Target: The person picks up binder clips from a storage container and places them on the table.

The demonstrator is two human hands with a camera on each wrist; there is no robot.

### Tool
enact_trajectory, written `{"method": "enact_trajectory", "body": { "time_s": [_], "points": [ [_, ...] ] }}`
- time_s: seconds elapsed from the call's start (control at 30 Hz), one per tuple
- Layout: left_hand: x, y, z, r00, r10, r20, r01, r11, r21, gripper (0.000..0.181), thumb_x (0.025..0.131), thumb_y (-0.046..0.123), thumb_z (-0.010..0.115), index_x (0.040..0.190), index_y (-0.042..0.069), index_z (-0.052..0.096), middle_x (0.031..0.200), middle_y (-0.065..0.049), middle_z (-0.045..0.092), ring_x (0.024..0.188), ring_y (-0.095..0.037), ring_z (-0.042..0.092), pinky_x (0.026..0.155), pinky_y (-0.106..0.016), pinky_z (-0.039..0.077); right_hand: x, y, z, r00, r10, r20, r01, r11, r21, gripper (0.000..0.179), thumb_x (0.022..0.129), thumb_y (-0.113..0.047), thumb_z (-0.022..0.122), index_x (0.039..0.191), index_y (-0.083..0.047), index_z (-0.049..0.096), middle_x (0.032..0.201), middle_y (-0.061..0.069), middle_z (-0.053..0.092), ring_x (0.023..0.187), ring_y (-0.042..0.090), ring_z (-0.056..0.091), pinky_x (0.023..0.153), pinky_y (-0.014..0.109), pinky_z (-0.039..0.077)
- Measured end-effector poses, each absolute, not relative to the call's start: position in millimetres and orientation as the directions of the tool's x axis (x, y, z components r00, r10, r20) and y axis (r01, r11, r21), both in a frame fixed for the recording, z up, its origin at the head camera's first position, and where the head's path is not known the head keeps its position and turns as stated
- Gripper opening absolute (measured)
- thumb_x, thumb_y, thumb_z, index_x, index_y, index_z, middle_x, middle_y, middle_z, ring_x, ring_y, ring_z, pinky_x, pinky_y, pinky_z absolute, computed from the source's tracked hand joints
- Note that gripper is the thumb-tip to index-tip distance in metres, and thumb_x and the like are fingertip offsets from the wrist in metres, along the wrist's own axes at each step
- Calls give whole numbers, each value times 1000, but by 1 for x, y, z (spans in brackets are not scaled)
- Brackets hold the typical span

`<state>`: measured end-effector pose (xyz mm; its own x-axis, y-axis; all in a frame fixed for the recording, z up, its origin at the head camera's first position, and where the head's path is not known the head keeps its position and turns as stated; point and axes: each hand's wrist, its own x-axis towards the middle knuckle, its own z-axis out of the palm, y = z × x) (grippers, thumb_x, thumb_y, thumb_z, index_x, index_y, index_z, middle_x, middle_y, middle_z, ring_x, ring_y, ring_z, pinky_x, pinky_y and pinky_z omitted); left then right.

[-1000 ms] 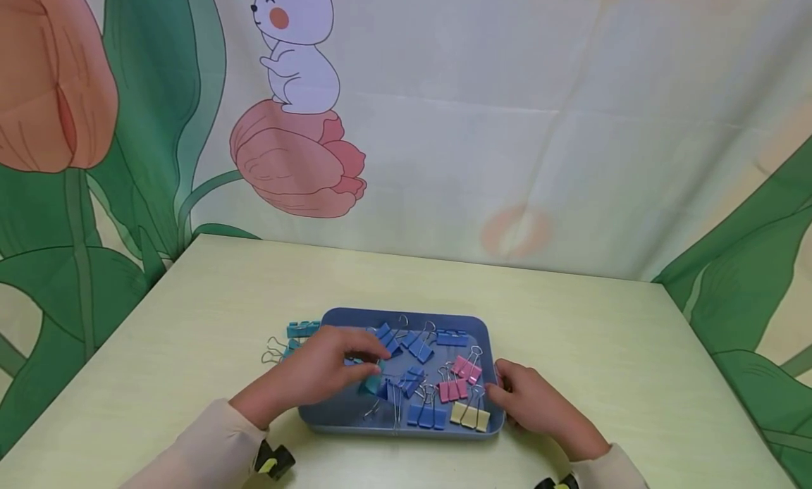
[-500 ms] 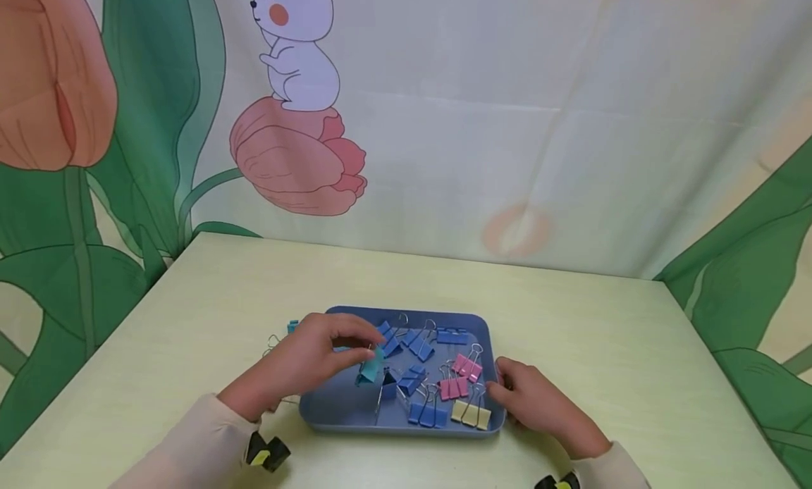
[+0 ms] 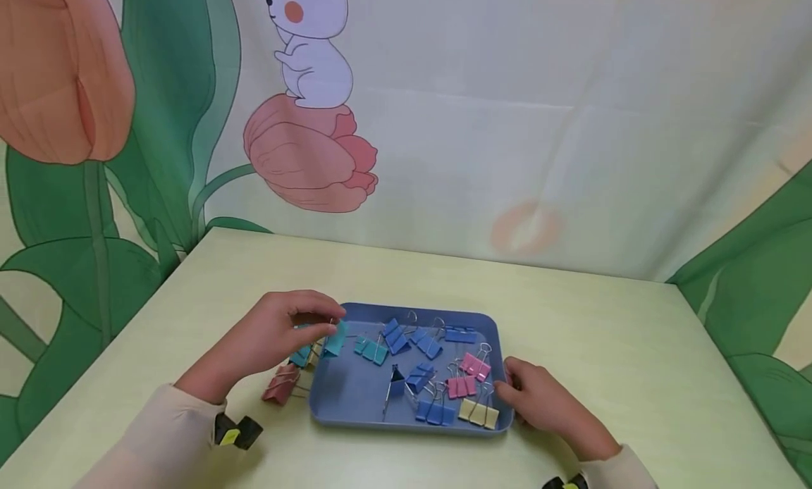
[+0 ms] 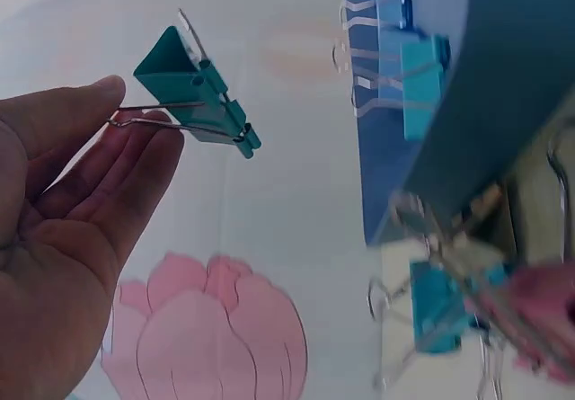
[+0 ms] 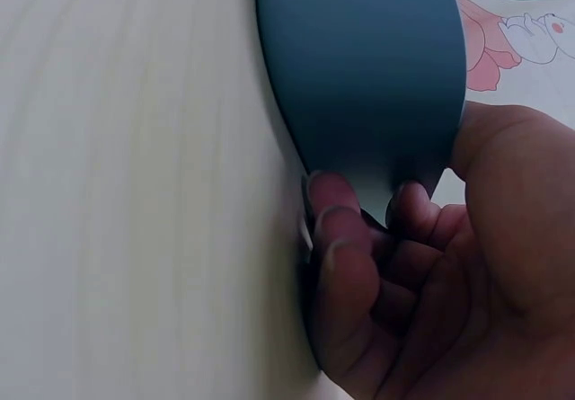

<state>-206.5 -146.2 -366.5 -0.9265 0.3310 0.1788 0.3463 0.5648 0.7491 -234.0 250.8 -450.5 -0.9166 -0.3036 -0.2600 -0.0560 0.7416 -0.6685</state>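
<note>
Head view: left of centre, the left hand (image 3: 279, 330) pinches a clip (image 3: 335, 339) near the upper-left corner of the tray (image 3: 352, 404) (whether over its rim, I cannot tell); the right hand (image 3: 542, 397), lower right, is farther from it. Left wrist view: the clip, a teal wedge with wire handles, lies right of the hand, spine slanting down rightward. Right wrist view: curled fingers (image 5: 346, 279) grip the tray.

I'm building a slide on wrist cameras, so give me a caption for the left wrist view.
Left hand pinching a teal binder clip near a blue tray.
</note>
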Motion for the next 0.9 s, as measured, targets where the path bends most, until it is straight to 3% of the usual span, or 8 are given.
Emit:
{"method": "enact_trajectory", "body": {
  "time_s": [0.4,0.7,0.9],
  "points": [
    [-203,-191,-375,-960,232,155,267,607,748,22,89,16,70,111,18,71,110,-2,70,96,-12,70,81,-22,56,-233,250,-451,-917,-289,-273,-37,746,-665,14,93,-20,60,88,-9,52,69,5,54,53,18,51,47,29,44],
    [-200,-212,-381,-991,65,119,130,698,704,29,91,27,67,117,13,69,115,-9,70,103,-26,68,84,-42,57,-233,250,-449,-915,-306,-263,-55,740,-670,14,93,-19,58,87,-9,52,68,5,54,53,17,51,47,29,44],
    [-201,-218,-384,-995,-14,103,61,728,683,32,93,25,66,120,8,67,118,-15,68,105,-33,67,83,-45,57,-233,250,-449,-915,-307,-262,-57,741,-669,14,93,-19,58,86,-9,52,68,5,54,53,17,51,46,29,44]
  ]
}}
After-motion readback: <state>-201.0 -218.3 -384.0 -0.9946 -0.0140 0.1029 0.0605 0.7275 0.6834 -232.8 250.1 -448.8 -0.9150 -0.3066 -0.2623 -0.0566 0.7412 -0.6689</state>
